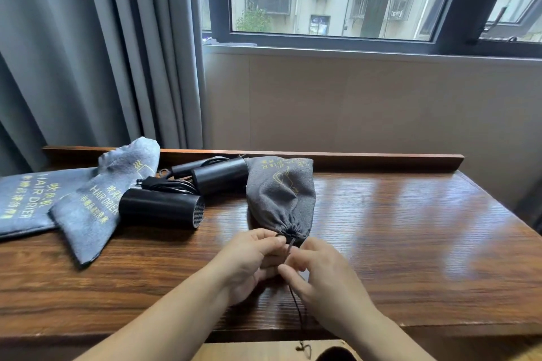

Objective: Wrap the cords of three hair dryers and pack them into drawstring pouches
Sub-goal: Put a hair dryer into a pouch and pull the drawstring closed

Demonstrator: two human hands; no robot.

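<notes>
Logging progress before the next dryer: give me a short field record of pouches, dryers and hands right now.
filled pouch: gray filled pouch on desk, mouth cinched
drawstring: black drawstring trails toward desk's near edge
left hand: left hand pinches the gathered mouth
right hand: right hand pinches the drawstring
unpacked dryers: near dryer, far dryer, cords bundled
empty pouches: two empty pouches lying at left

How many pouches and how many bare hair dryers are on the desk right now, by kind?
Grey drawstring pouches: 3 (filled pouch cinched at its mouth, flat pouch, second flat pouch)
Black hair dryers outside pouches: 2 (near dryer, far dryer)
Total: 5
The left hand and right hand pinch the filled pouch's drawstring.
</notes>
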